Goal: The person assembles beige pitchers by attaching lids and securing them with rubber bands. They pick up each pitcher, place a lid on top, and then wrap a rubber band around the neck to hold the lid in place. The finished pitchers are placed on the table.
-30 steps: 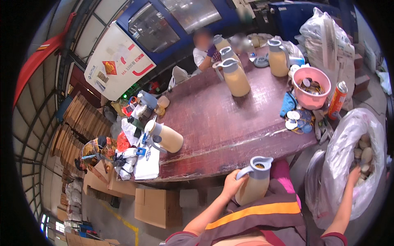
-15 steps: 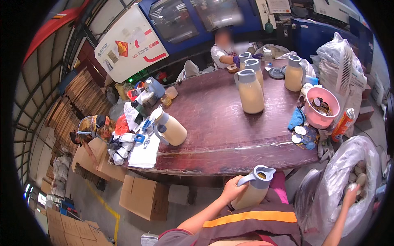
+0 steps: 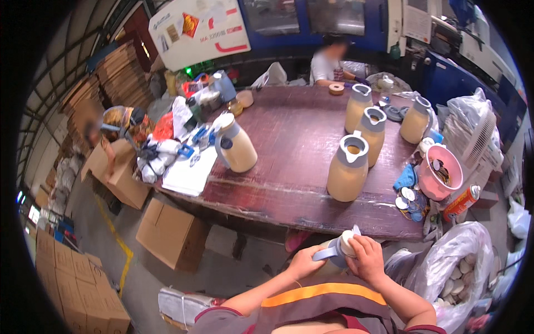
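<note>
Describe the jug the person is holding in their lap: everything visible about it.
The jug is cream-bodied, apparently plastic, with a grey-blue collar and handle. It sits upright below the table edge, mostly hidden. The left hand grips its handle side; the right hand presses a whitish round cap onto its mouth.

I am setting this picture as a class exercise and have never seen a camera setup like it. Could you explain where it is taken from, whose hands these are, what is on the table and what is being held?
The picture comes from a wide fisheye camera on a person's head, looking down, so straight edges bend near the rim. The two bare arms from the lower edge are the wearer's own. The left hand grips the grey-blue handle of a cream plastic jug held in the lap; the right hand presses a round white cap onto its top. On the dark wooden table stand more cream jugs with grey-blue tops, a pink bowl and loose round lids. A clear bag of white caps sits at the right. Another person sits at the far end.
</note>
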Available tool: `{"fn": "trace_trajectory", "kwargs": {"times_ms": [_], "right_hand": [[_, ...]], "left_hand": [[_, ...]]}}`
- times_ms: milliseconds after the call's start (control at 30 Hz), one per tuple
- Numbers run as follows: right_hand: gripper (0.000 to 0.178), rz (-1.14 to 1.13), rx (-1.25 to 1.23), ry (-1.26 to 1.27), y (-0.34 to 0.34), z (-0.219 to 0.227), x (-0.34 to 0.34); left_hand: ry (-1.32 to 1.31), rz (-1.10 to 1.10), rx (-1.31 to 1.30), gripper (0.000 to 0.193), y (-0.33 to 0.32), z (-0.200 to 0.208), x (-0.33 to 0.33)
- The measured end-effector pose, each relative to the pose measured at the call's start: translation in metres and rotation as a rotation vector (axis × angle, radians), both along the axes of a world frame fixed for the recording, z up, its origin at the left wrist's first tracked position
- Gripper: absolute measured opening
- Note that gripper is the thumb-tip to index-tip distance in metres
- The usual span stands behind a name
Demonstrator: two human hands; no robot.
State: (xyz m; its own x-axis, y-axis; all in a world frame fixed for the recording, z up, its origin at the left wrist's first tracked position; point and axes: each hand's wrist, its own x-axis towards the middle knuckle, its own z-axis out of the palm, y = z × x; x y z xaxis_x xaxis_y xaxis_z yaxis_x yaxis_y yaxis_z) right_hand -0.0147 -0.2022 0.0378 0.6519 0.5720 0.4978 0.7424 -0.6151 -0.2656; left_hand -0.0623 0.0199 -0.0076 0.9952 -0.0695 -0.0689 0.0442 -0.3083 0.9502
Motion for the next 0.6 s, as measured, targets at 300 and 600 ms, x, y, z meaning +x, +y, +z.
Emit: {"fn": "trace_trajectory", "kwargs": {"times_ms": [300, 600], "right_hand": [[0.067, -0.095, -0.048, 0.541, 0.028, 0.017, 0.016], [0.063, 0.172, -0.063, 0.274, 0.017, 0.009, 0.02]], "left_hand": [[-0.019, -0.067, 0.026, 0.018, 0.012, 0.006, -0.002], [-0.076, -0.142, 0.082, 0.029, 0.029, -0.005, 0.015]]}}
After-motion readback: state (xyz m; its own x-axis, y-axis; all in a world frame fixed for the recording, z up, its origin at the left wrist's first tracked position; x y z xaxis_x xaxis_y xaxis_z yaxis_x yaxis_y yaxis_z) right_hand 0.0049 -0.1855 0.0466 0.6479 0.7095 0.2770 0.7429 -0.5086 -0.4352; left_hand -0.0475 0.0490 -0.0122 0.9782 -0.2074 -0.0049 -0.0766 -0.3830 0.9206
